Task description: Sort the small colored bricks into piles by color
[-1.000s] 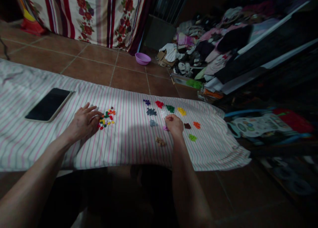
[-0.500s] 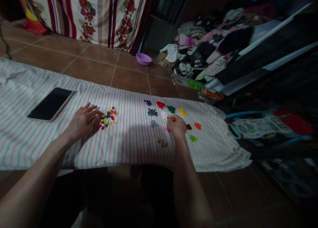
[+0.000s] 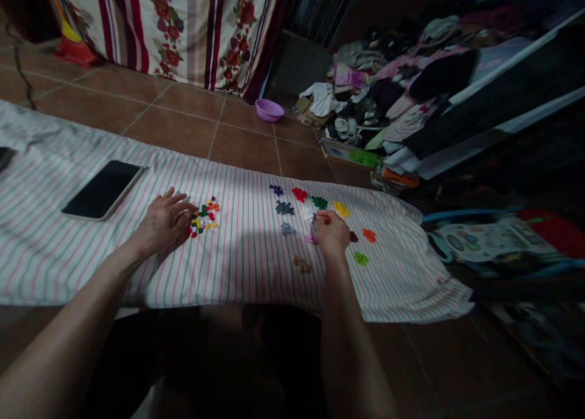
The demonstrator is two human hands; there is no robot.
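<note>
A mixed pile of small coloured pieces [image 3: 203, 221] lies on the striped cloth. My left hand [image 3: 165, 221] rests at its left edge, fingers spread loosely and fingertips touching the nearest pieces. On the right, several small heaps are grouped by colour. My right hand [image 3: 333, 230] hovers among them, thumb and forefinger pinched beside the white heap [image 3: 308, 213]; what the pinch holds is too small to make out. Pink pieces [image 3: 311, 239] sit just left of this hand, and dark brown pieces [image 3: 353, 237] peek out on its right. Green [image 3: 319, 203] and yellow heaps [image 3: 340, 209] lie beyond it.
A dark-screened phone or tablet [image 3: 104, 189] lies left of the mixed pile. The striped cloth [image 3: 247, 267] covers a low surface. Past it, a purple basin [image 3: 269, 110] stands on the tiled floor, near heaped clothes [image 3: 384, 90]. A crowded shelf [image 3: 503, 236] flanks the right side.
The whole view has shifted slightly, so things appear a little farther right. My right hand's pinched fingertips have drawn slightly away from the white heap. My left hand stays by the mixed pile.
</note>
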